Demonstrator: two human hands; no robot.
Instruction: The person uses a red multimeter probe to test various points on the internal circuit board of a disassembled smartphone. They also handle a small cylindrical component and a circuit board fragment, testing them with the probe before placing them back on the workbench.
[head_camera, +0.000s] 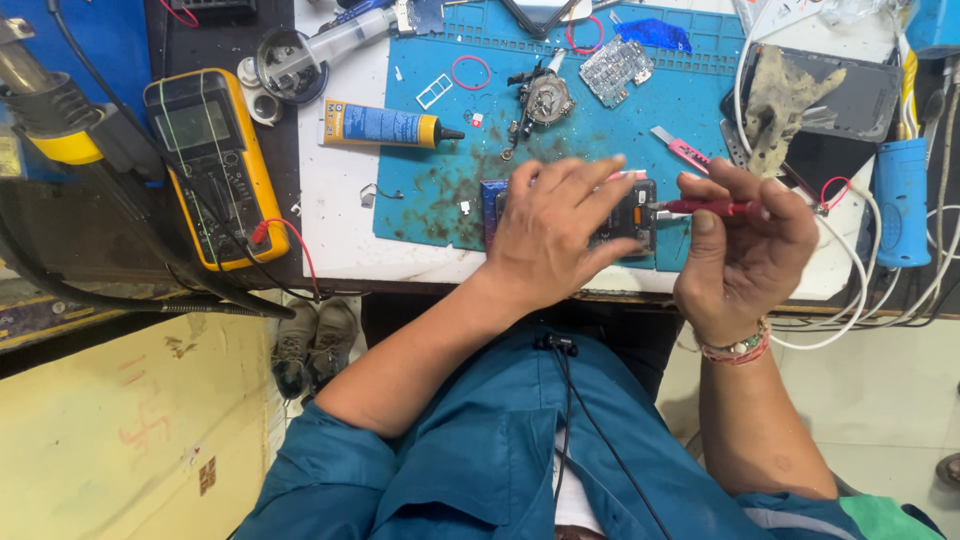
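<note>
White bench (340, 235), blue mat (700, 100), yellow multimeter (215, 165)

One head camera looks steeply down, close over the workbench (340, 235).
</note>
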